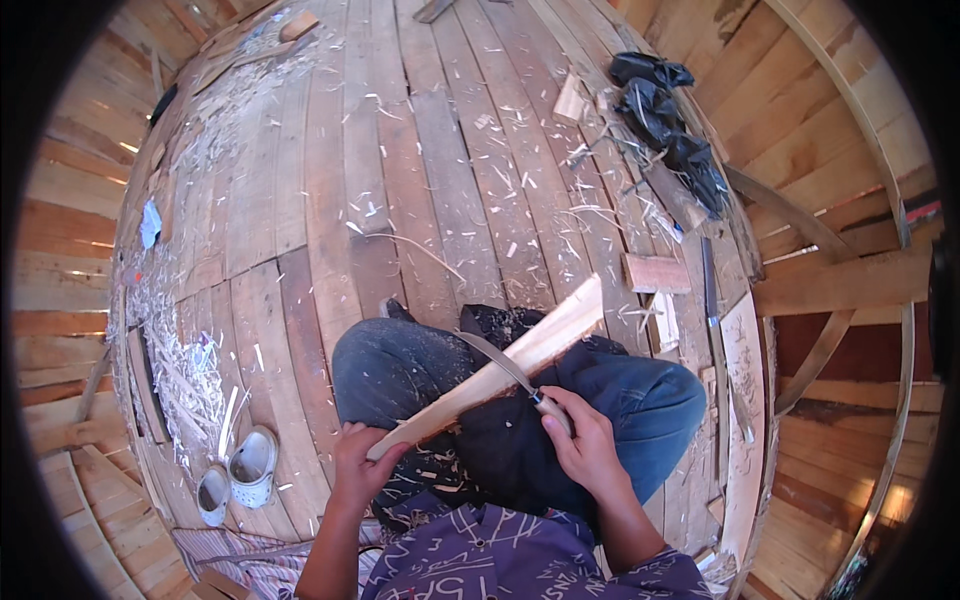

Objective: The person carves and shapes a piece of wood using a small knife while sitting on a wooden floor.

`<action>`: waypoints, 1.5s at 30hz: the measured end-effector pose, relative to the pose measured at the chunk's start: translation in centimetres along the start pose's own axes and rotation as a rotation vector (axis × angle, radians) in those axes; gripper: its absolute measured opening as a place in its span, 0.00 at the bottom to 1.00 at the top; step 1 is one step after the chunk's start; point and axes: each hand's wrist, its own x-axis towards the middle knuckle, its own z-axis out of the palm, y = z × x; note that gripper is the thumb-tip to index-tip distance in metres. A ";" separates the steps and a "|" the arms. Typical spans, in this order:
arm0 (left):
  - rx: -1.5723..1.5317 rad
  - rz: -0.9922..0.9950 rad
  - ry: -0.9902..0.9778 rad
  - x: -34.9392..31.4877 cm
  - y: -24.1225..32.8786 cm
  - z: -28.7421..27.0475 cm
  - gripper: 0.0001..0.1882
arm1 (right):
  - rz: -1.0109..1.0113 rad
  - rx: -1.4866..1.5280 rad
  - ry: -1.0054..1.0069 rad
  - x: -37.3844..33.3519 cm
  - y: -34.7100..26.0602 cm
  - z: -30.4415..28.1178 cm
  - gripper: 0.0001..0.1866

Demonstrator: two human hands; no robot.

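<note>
A long pale wooden board (520, 358) lies slantwise across my lap, its wider end up to the right. My left hand (364, 462) is closed around its narrow lower end, thumb on the upper face. In my right hand (583, 436) is the handle of a curved knife (500, 359). Its thin blade arcs up and left over the board's face; whether the edge touches the wood I cannot tell. My crossed legs in blue jeans (640, 405) are under the board, dusted with shavings.
Shavings litter the plank floor (300, 300), heaped at the left (195, 385). Grey clogs (252, 467) stand at lower left by a striped cloth (240, 555). To the right are a wood block (656, 273), a dark flat bar (709, 280), a long board (742, 420) and black plastic bags (655, 115).
</note>
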 end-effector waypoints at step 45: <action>-0.019 -0.023 -0.030 0.0 -0.2 -0.2 0.12 | 0.207 0.378 0.206 1.1 3.6 -3.7 0.07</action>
